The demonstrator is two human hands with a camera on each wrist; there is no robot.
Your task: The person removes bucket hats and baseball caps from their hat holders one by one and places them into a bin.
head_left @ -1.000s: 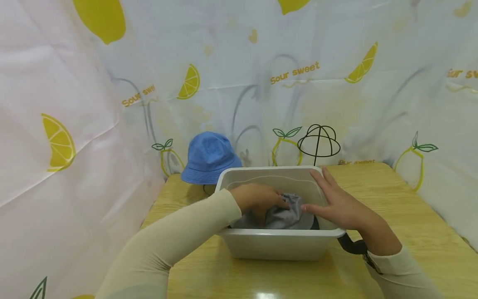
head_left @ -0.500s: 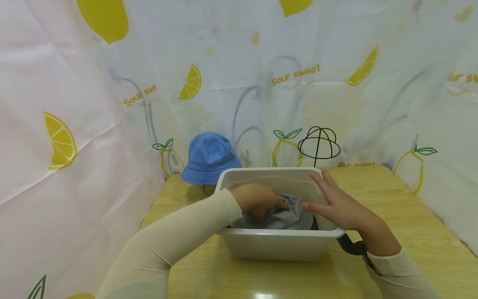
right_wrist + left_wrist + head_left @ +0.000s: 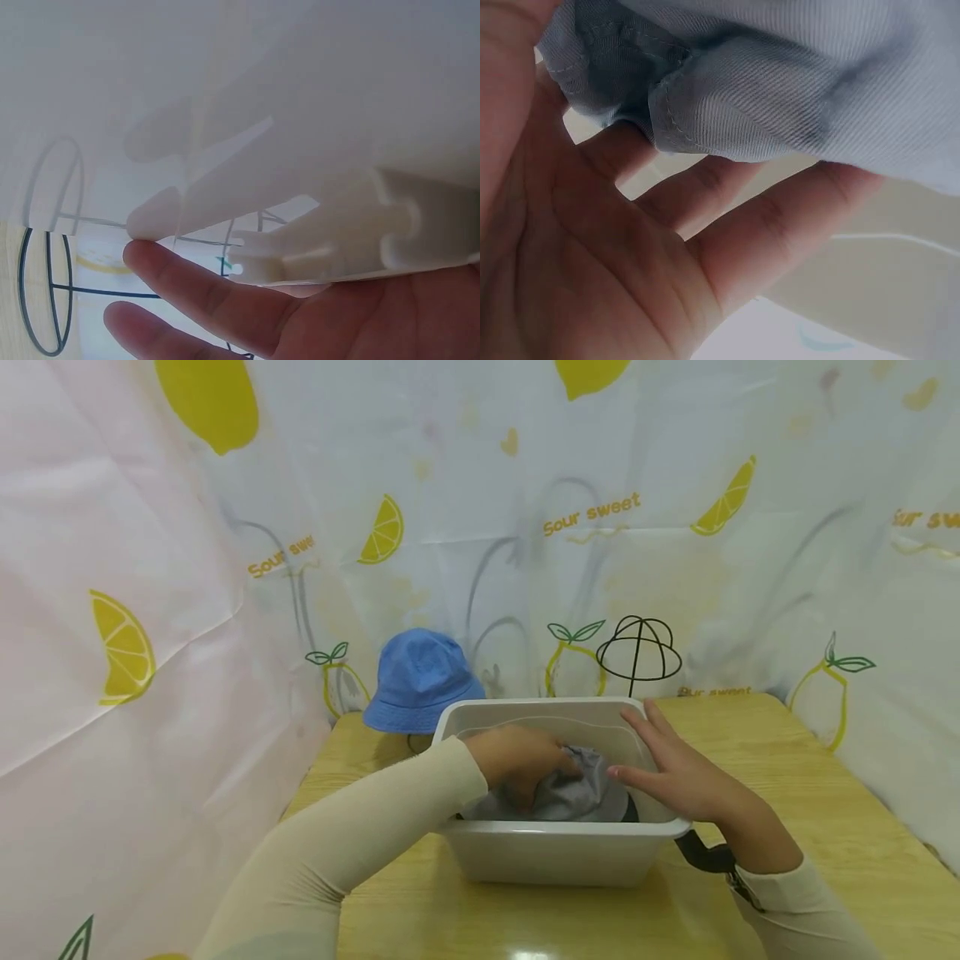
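My left hand (image 3: 525, 764) reaches down into a pale plastic bin (image 3: 558, 856) and grips a grey cloth hat (image 3: 588, 793). In the left wrist view, the stitched fabric of the hat (image 3: 742, 90) lies across my fingers (image 3: 757, 232), with the fingertips hidden behind it and the thumb at the left edge. My right hand (image 3: 686, 777) rests on the bin's right rim, fingers straight and spread, thumb over the inside. The right wrist view has those fingers (image 3: 210, 296) extended along the outside of the glossy wall (image 3: 300, 97).
A blue bucket hat (image 3: 420, 681) sits on a stand behind the bin to the left. At the back right is a bare black wire hat stand (image 3: 637, 647). Everything stands on a wood-grain table (image 3: 810, 827), with a lemon-print curtain (image 3: 465, 468) around it.
Both hands and the bin stay nearly where they were. My left hand is slightly blurred now and has shifted a little on the grey hat.
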